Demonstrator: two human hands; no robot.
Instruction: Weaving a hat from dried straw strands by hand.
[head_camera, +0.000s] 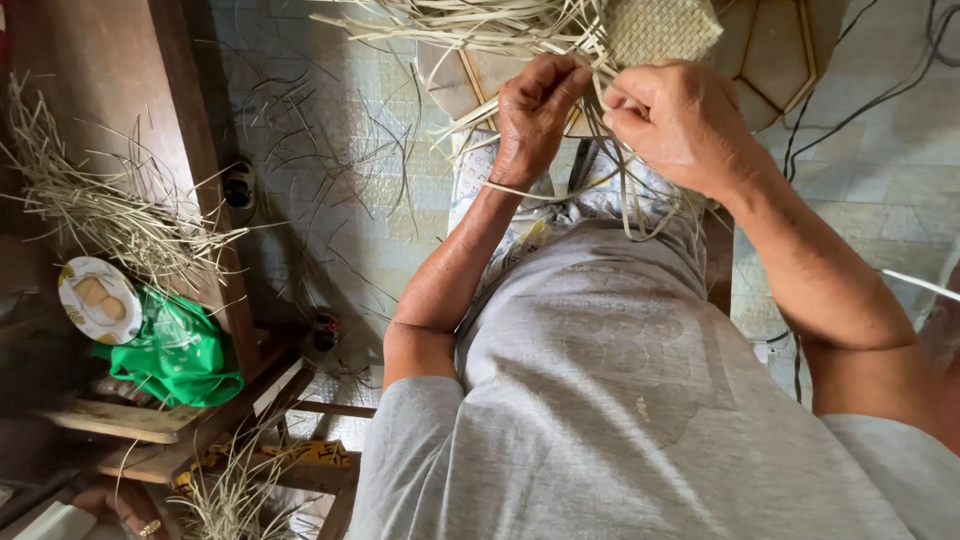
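Both hands (535, 110) (680, 115) pinch strips (480, 30) beside woven mat (665, 30).

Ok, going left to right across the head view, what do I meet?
Dry straw pile → round tin lid → green plastic bag → left hand → right hand, both hands gripping the straw strips of the woven mat.

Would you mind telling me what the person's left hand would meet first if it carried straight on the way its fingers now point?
Probably the right hand: the left hand curls toward it over the pale strips; depth is unclear.
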